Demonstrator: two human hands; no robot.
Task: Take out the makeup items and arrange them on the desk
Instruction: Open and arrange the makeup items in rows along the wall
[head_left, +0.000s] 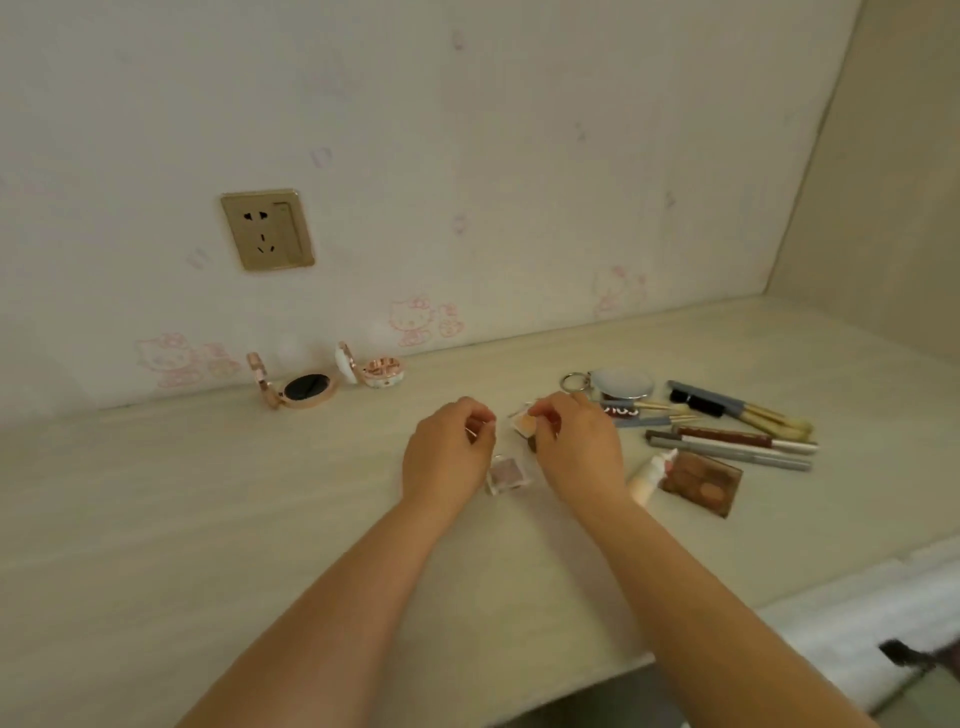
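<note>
On the pale wood-grain desk, my right hand pinches a small square peach pan, my left hand curls closed on something tiny, above a clear square eyeshadow case.

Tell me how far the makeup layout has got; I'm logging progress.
Done: two open compacts stand by the wall. In hand: both hands, left hand and right hand, work a small pan. Left: the brushes and pencils, palette and tube lie heaped.
</note>
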